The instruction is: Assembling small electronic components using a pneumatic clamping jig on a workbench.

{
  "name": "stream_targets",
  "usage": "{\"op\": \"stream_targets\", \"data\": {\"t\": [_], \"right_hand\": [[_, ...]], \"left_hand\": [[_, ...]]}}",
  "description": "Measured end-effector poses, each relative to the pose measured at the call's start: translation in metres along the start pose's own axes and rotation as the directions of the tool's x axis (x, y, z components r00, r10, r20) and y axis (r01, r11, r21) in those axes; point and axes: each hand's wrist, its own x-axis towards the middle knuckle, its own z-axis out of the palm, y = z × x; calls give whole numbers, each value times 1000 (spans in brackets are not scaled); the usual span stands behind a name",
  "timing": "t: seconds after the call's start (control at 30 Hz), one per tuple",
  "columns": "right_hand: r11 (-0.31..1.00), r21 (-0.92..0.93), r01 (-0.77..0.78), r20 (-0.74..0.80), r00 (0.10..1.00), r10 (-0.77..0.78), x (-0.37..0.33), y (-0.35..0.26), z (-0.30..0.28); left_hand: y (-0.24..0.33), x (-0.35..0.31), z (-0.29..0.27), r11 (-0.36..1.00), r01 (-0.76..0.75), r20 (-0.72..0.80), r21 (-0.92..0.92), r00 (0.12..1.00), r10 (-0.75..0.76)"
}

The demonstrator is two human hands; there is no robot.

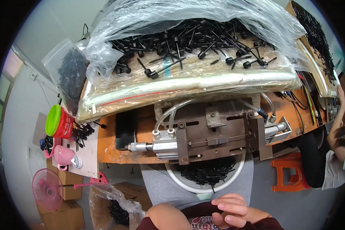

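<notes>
My right hand [232, 210] is held in front of my body, just below the white basket [173, 177] on my lap. Its fingers are loosely bent and apart, and nothing shows between them. Low at the picture's bottom edge, my left hand [166, 216] is bent inward with its fingers hidden. Black stemmed parts [207, 171] fill the basket. Directly above it, at the bench edge, stands a metal fixture [214, 132] with an air cylinder [166, 145] at its left end and another [272, 132] at its right.
Behind the fixture, a plastic-lined tray [195, 82] bears a heap of black stemmed parts [180, 42]. A dark phone-like slab [125, 130], pink mug [63, 155] and pink fan [47, 189] are left. Rightward are an orange stool [289, 174] and another person's arm [337, 119].
</notes>
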Motion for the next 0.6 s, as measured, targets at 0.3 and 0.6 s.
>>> {"op": "stream_targets", "data": {"t": [0.3, 0.6], "right_hand": [[996, -69, -63, -99, 994, 56, -9, 7, 3], [824, -553, 124, 127, 990, -63, 94, 88, -28]], "left_hand": [[5, -19, -17, 910, 237, -87, 340, 971, -221], [4, -40, -45, 584, 313, -46, 749, 904, -425]]}}
